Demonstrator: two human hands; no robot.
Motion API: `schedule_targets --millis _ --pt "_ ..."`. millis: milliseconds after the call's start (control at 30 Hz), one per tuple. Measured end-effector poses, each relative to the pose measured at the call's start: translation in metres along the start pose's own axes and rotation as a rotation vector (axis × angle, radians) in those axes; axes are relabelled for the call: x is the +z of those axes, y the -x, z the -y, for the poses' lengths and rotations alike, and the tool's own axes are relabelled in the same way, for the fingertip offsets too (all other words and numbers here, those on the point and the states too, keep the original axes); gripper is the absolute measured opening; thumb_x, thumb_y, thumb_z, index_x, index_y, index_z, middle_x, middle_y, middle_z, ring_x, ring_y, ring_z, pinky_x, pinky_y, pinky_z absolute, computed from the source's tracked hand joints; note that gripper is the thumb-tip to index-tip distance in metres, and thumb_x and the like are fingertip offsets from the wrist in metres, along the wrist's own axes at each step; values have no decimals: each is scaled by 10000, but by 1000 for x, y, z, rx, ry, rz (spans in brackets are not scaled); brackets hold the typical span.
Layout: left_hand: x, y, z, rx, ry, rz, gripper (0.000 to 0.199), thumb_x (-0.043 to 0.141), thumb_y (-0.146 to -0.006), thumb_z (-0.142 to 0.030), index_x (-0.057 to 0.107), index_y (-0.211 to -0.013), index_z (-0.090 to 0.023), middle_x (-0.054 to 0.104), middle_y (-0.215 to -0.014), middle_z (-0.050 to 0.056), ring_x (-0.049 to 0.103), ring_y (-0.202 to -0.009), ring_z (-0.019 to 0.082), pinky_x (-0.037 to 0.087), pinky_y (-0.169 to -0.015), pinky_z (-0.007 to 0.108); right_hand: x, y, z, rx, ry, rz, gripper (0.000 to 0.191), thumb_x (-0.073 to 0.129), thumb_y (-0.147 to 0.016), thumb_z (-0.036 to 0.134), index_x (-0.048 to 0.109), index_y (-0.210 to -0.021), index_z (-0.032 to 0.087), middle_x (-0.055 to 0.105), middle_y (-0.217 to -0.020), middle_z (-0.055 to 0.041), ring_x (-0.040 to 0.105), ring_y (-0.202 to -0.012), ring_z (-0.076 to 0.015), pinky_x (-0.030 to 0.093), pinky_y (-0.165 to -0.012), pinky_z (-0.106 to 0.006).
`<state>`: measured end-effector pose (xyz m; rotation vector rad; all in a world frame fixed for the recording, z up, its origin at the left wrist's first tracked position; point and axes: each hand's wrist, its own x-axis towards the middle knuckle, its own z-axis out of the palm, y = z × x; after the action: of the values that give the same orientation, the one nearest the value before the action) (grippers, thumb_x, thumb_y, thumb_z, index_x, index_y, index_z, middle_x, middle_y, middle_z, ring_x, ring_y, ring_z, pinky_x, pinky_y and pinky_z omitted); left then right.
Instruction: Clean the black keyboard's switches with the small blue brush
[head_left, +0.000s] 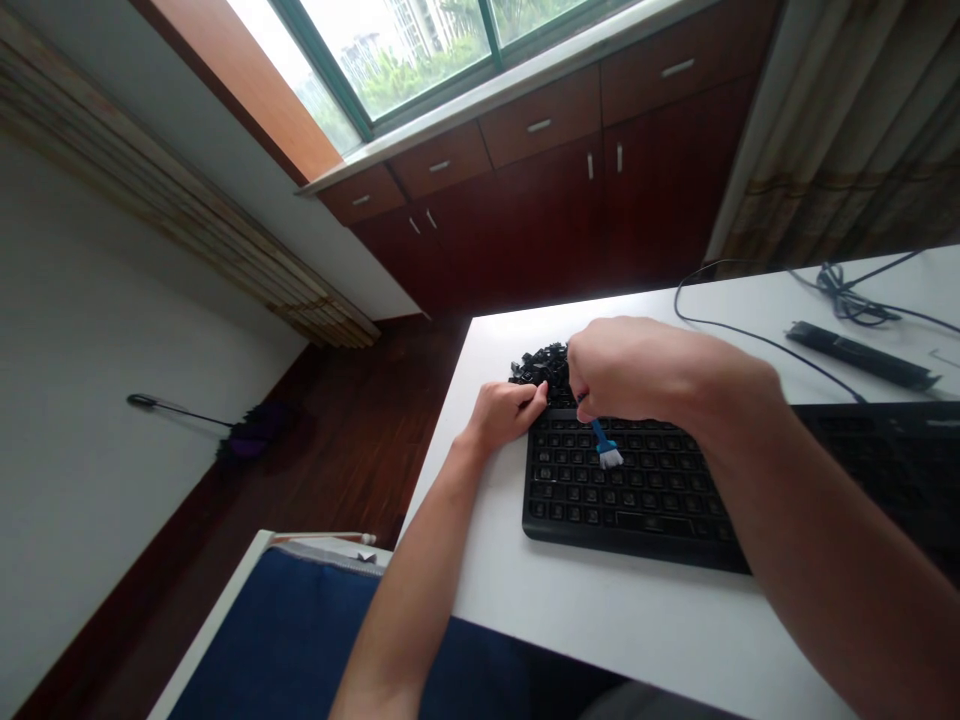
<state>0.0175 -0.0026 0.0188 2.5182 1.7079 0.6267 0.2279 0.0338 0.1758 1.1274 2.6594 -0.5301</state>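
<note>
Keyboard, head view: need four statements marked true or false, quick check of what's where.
1. The left hand holds the blue brush. False: the right hand does.
2. The brush's bristles are over the keyboard. True.
3. A pile of small black pieces sits beyond the keyboard's left end. True.
4. The tangled cable lies on the keyboard. False: it lies on the white table.

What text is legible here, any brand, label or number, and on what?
None legible.
Keyboard: pale marking on its top strip, by the picture's right edge, too blurred to read.
Pile of black keycaps: any legends too small to read.
Blue brush: no lettering visible on the part showing.
</note>
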Motion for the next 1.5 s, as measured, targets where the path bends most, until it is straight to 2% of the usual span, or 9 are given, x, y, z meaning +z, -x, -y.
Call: schedule_targets --millis 200,367,500,600,833,1067,1133,1367,1500 --pt "-1 0 0 -6 2 -6 505 434 -963 -362 407 -500 -162 423 -470 -34 282 -448 72 234 -515 256 5 -2 -5 16 63 -153 159 686 -694 314 745 -770 187 675 -667 -81 601 -574 -201 349 -530 -294" --pt "-1 1 1 -2 4 -13 509 435 -963 -359 400 -495 -162 413 -465 -36 270 -446 72 228 -514 255 0 0 -9 91 52 -241 192 653 -744 363 755 -792 208 680 -676 -99 625 -650 -241 356 -580 -318" --pt "-1 2 2 1 6 -17 512 425 -966 -360 400 -495 -162 413 -470 -33 273 -445 72 230 -513 258 -5 4 -10 125 51 -186 261 672 -731 451 750 -750 203 665 -646 -112 615 -603 -240 353 -565 -329" --pt "-1 2 3 -1 3 -16 513 423 -967 -362 387 -498 -160 401 -466 -36 271 -443 70 225 -512 256 -4 3 -12 138 51 -141 263 702 -694 449 738 -726 191 664 -628 -101 594 -560 -210 337 -533 -310" --pt "0 2 3 1 -8 -8 508 436 -963 -361 390 -500 -157 398 -463 -41 279 -444 66 234 -519 247 -4 2 -12 154 80 -244 231 693 -706 434 756 -753 216 668 -612 -74 591 -541 -199 336 -522 -296" --pt "1 2 6 24 -14 -10 488 449 -944 -348 424 -494 -159 463 -466 -26 342 -446 70 247 -523 250 2 -1 -6 -43 12 -357 266 644 -748 444 766 -801 214 676 -649 -61 532 -498 -140 292 -473 -274" --pt "2 2 7 25 -16 -17 489 459 -936 -350 423 -488 -159 462 -459 -25 350 -447 72 247 -523 250 5 -5 -5 -67 11 -355 281 637 -756 444 767 -824 204 683 -667 -66 531 -505 -139 290 -467 -273" --pt "1 0 2 21 -13 -11 502 435 -959 -353 416 -498 -156 427 -461 -33 299 -443 66 243 -518 243 8 -18 -6 59 58 -332 340 628 -772 463 766 -916 188 705 -743 -106 593 -586 -187 333 -500 -280" --pt "0 0 0 17 -7 -13 508 437 -961 -353 396 -494 -156 397 -458 -37 277 -439 65 235 -511 247 6 -17 -8 139 95 -262 263 662 -743 377 770 -912 207 716 -772 -112 627 -663 -224 366 -557 -300"
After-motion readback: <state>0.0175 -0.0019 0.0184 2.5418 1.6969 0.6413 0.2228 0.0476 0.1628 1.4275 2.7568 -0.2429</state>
